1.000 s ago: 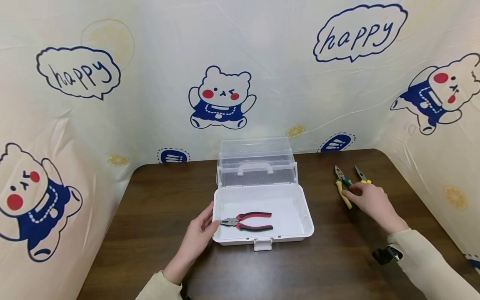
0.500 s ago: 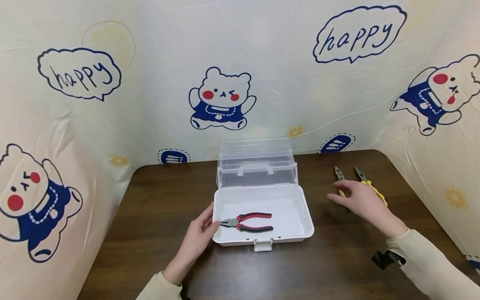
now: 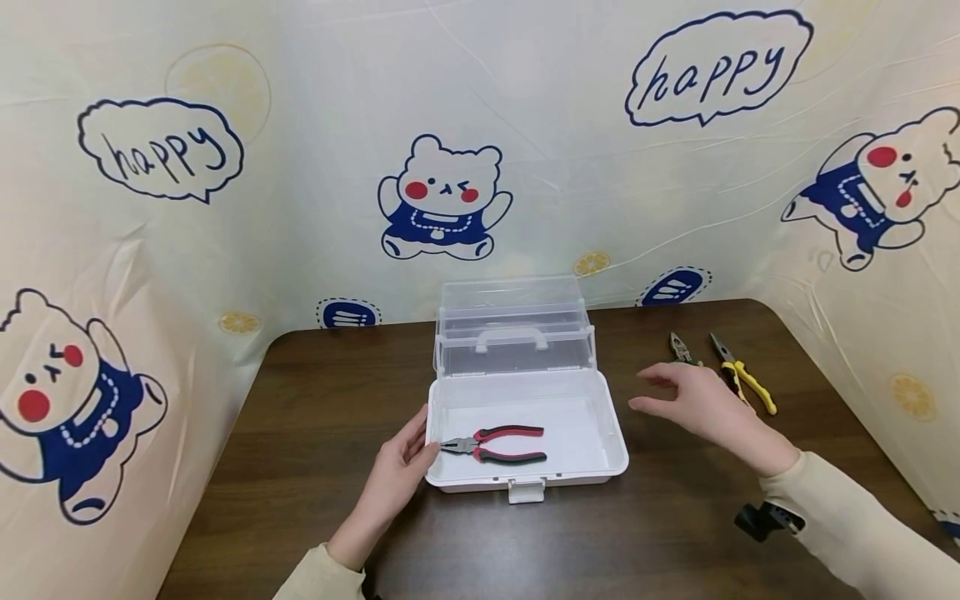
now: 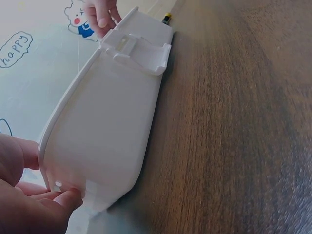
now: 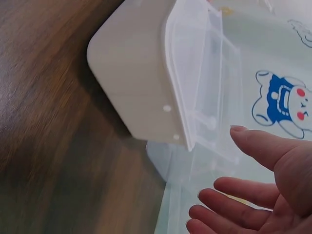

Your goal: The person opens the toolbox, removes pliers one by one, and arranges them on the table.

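Observation:
My left hand [image 3: 393, 471] grips the left rim of an open white toolbox [image 3: 585, 446], thumb and fingers pinching its wall. Inside the box, near that thumb, lie combination pliers [image 3: 468, 445] with red and black handles. My right hand [image 3: 705, 408] is held to the right of the box, thumb and fingers apart, nothing in it. In the right wrist view, the right fingers [image 5: 234, 209] are loosely extended near the box's end. Past this hand lie pliers [image 3: 679, 346], handles mostly hidden by it, and yellow-handled long-nose pliers [image 3: 723, 349], partly covered.
The clear lid [image 3: 513, 312] with its handle stands raised behind the box. A latch [image 3: 526, 490] hangs at the box's front. Dark wooden tabletop [image 3: 315, 400] lies around it, bounded by a printed cloth [image 3: 300, 208] at the back and sides.
My right hand has left the yellow-and-green pliers and moved left toward the box, its fingers spreading. More of the yellow-handled pliers shows. The left hand and the box have stayed put.

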`<act>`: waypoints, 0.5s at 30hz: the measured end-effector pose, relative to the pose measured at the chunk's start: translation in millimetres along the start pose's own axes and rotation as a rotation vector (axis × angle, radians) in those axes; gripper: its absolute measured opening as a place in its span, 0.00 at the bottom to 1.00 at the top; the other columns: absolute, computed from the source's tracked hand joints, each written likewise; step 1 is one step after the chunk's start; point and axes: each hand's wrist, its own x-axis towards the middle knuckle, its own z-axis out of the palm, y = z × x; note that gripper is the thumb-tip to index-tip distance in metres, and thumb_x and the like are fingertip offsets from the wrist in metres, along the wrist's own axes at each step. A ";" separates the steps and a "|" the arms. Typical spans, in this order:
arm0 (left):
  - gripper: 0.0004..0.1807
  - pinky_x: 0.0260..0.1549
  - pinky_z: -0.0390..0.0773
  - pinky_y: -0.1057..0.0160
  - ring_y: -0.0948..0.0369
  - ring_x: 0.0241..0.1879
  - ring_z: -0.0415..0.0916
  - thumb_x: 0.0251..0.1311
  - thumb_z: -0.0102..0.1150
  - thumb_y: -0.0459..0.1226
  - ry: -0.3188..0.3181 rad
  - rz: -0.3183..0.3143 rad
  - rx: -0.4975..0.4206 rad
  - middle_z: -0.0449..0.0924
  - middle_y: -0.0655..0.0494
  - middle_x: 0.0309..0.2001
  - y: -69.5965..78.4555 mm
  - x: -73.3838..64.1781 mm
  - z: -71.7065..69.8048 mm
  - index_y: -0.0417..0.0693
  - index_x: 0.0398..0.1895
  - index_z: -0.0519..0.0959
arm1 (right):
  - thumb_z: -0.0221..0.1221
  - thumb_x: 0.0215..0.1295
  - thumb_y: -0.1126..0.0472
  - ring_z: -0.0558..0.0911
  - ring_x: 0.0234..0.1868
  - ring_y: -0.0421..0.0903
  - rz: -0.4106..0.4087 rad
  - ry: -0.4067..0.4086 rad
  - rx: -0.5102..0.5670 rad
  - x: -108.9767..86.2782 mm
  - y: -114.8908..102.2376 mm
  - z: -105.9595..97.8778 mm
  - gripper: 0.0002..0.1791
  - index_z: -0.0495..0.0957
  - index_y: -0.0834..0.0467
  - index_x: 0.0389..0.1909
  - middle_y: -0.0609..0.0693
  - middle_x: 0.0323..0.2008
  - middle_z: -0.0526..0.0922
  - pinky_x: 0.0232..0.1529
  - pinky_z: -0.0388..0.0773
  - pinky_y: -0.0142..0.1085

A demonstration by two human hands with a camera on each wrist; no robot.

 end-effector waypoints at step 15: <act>0.34 0.60 0.74 0.68 0.40 0.70 0.70 0.71 0.57 0.23 0.008 -0.004 0.006 0.64 0.32 0.75 -0.1 -0.7 0.2 0.29 0.78 0.60 | 0.72 0.65 0.49 0.86 0.51 0.56 -0.101 -0.085 0.009 16.7 -32.7 2.7 0.24 0.85 0.61 0.54 0.57 0.50 0.88 0.52 0.85 0.54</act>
